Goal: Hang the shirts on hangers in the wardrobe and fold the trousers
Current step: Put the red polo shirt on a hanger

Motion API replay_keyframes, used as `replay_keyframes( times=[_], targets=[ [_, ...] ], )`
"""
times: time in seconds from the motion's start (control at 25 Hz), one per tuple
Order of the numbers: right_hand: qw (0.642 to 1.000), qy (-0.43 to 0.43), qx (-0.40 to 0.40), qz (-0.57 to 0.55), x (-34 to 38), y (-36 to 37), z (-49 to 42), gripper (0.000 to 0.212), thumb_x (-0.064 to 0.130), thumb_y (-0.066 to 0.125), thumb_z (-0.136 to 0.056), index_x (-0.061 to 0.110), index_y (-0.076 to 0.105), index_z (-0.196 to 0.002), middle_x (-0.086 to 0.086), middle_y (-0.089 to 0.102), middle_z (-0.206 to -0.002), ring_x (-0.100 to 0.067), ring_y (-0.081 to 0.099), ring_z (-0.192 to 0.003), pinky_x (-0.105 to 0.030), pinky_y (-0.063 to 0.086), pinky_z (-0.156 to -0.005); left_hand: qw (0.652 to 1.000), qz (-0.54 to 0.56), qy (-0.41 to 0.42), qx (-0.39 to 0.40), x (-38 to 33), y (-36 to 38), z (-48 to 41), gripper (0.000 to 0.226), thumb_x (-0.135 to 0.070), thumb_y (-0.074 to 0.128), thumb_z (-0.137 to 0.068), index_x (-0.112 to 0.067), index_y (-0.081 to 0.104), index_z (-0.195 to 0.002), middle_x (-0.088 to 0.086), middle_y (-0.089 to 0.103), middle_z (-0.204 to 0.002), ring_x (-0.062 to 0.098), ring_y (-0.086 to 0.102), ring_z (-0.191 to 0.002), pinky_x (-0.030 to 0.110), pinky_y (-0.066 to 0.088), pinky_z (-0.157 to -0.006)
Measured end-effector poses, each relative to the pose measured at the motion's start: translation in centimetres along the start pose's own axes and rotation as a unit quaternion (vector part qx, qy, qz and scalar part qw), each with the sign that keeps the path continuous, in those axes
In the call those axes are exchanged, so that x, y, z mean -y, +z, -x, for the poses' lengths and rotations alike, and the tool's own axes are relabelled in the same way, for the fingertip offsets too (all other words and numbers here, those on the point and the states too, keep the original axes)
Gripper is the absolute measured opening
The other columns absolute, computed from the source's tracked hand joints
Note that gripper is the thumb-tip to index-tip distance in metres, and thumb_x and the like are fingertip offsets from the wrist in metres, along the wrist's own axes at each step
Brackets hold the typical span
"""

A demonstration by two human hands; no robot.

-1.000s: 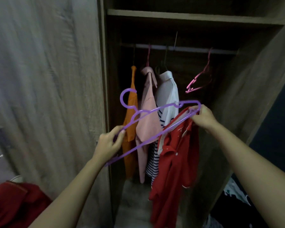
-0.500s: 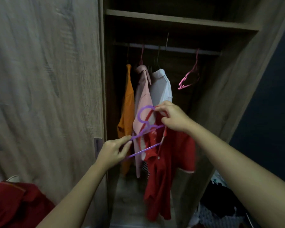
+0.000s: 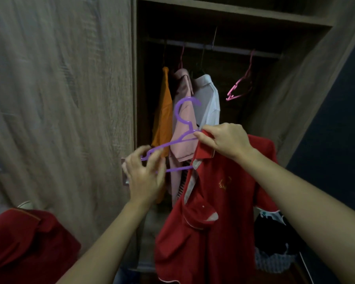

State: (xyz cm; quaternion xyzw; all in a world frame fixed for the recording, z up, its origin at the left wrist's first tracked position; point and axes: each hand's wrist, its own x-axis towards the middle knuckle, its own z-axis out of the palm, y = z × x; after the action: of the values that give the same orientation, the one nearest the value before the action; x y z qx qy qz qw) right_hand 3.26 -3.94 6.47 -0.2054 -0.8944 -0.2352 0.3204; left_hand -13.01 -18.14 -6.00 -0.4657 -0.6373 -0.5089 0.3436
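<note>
Noting the open wardrobe (image 3: 299, 103) first: its rail (image 3: 230, 48) carries an orange shirt (image 3: 163, 111), a pink shirt (image 3: 182, 144) and a white shirt (image 3: 209, 95) at the left and one empty pink hanger (image 3: 240, 89) further right. The red polo shirt (image 3: 213, 222) hangs in front of the opening. Against one second ago it is spread wider, the right shoulder draped out rather than dangling in a narrow bunch. The purple hanger (image 3: 184, 119) has swung from a long diagonal clear of the cloth to hook-up, and its right arm now disappears inside the collar, while the left arm and lower bar remain bare. Judgement: one shoulder is threaded, the other is not yet on, and hanging on the rail comes after. The right hand (image 3: 225, 140) pinches the collar beside the hanger's neck, fingers (image 3: 203, 138) curled. The left hand (image 3: 146, 173), slightly blurred, closes fingers (image 3: 154, 158) and thumb on the hanger's bare left tip, apart from the shirt.
</note>
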Motion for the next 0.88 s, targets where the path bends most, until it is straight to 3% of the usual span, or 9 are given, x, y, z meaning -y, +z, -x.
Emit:
replay_keyframes(
  times=[0.04, 0.12, 0.24, 0.32, 0.44, 0.52, 0.6, 0.68, 0.88],
  targets=[
    [1.0, 0.015, -0.013, -0.011, -0.3, -0.3, 0.1, 0.058, 0.066, 0.027, -0.083, 0.019, 0.059, -0.074, -0.01, 0.064, -0.061, -0.035, 0.064, -0.06, -0.026, 0.027, -0.048, 0.999, 0.026, 0.041, 0.008, -0.7, 0.2, 1.9, 0.029, -0.03, 0.054, -0.081, -0.028, 0.053, -0.11, 0.007, 0.043, -0.115, 0.026, 0.043, -0.101, 0.04, 0.033, -0.083],
    [0.998, 0.042, -0.025, -0.034, -0.7, -1.2, 0.0, 0.059, 0.068, 0.025, -0.082, 0.02, 0.058, -0.075, -0.01, 0.065, -0.064, -0.035, 0.064, -0.064, -0.028, 0.029, -0.049, 0.991, 0.0, 0.061, 0.119, -1.8, 0.6, 5.7, 0.025, -0.038, 0.051, -0.082, -0.034, 0.057, -0.106, 0.006, 0.042, -0.122, 0.026, 0.041, -0.106, 0.041, 0.036, -0.085],
    [0.996, 0.059, -0.041, -0.053, -0.9, -2.6, 0.0, 0.062, 0.069, 0.024, -0.082, 0.018, 0.059, -0.077, -0.008, 0.062, -0.061, -0.035, 0.063, -0.066, -0.029, 0.03, -0.051, 0.925, -0.046, -0.115, 0.358, -1.6, 2.0, 7.0, 0.034, -0.055, 0.044, -0.087, -0.044, 0.056, -0.116, 0.003, 0.034, -0.136, 0.024, 0.031, -0.122, 0.048, 0.037, -0.094],
    [0.993, 0.079, -0.049, -0.077, -0.8, -3.2, 0.0, 0.061, 0.068, 0.027, -0.083, 0.017, 0.061, -0.077, -0.007, 0.06, -0.059, -0.033, 0.062, -0.064, -0.029, 0.03, -0.052, 0.883, 0.027, -0.163, 0.439, -0.8, 3.0, 6.4, 0.047, -0.059, 0.047, -0.083, -0.041, 0.05, -0.127, 0.002, 0.039, -0.133, 0.022, 0.038, -0.125, 0.044, 0.04, -0.099],
    [0.989, 0.084, -0.048, -0.117, -1.0, -3.9, 0.0, 0.06, 0.067, 0.031, -0.083, 0.016, 0.061, -0.075, -0.001, 0.054, -0.053, -0.028, 0.06, -0.06, -0.03, 0.035, -0.051, 0.845, 0.191, -0.238, 0.439, -0.1, 3.1, 4.8, 0.07, -0.034, 0.065, -0.079, -0.025, 0.034, -0.142, 0.007, 0.05, -0.134, 0.022, 0.05, -0.123, 0.021, 0.036, -0.098],
    [0.99, 0.063, -0.043, -0.119, -1.9, -4.1, 0.5, 0.063, 0.069, 0.031, -0.084, 0.016, 0.062, -0.072, 0.003, 0.05, -0.051, -0.023, 0.058, -0.056, -0.029, 0.038, -0.05, 0.854, 0.201, -0.258, 0.406, 0.6, 2.4, 3.2, 0.075, -0.013, 0.069, -0.074, -0.017, 0.036, -0.141, 0.007, 0.052, -0.134, 0.018, 0.051, -0.119, 0.014, 0.033, -0.094],
    [0.995, 0.025, -0.044, -0.089, -3.1, -3.7, 1.5, 0.064, 0.069, 0.028, -0.086, 0.02, 0.068, -0.076, 0.002, 0.059, -0.056, -0.022, 0.063, -0.058, -0.03, 0.044, -0.049, 0.873, 0.191, -0.29, 0.342, 1.8, 1.7, 1.1, 0.072, -0.008, 0.068, -0.067, -0.013, 0.046, -0.135, 0.007, 0.058, -0.124, 0.018, 0.055, -0.11, 0.022, 0.039, -0.099],
    [0.998, -0.001, -0.046, -0.049, -4.4, -2.7, 2.8, 0.068, 0.067, 0.023, -0.089, 0.02, 0.07, -0.081, -0.002, 0.067, -0.065, -0.026, 0.067, -0.063, -0.033, 0.049, -0.049, 0.883, 0.175, -0.288, 0.327, 2.6, 0.9, -0.6, 0.064, -0.002, 0.068, -0.069, -0.012, 0.051, -0.13, 0.003, 0.059, -0.117, 0.019, 0.057, -0.106, 0.033, 0.043, -0.101],
    [0.998, 0.012, -0.055, -0.024, -6.8, -1.5, 5.3, 0.073, 0.064, 0.016, -0.093, 0.019, 0.072, -0.086, -0.005, 0.071, -0.07, -0.026, 0.069, -0.059, -0.032, 0.05, -0.043, 0.884, 0.183, -0.227, 0.366, 3.2, -1.2, -2.7, 0.063, -0.006, 0.065, -0.065, -0.016, 0.054, -0.127, -0.001, 0.058, -0.12, 0.018, 0.052, -0.12, 0.006, 0.032, -0.087]
  ],
)
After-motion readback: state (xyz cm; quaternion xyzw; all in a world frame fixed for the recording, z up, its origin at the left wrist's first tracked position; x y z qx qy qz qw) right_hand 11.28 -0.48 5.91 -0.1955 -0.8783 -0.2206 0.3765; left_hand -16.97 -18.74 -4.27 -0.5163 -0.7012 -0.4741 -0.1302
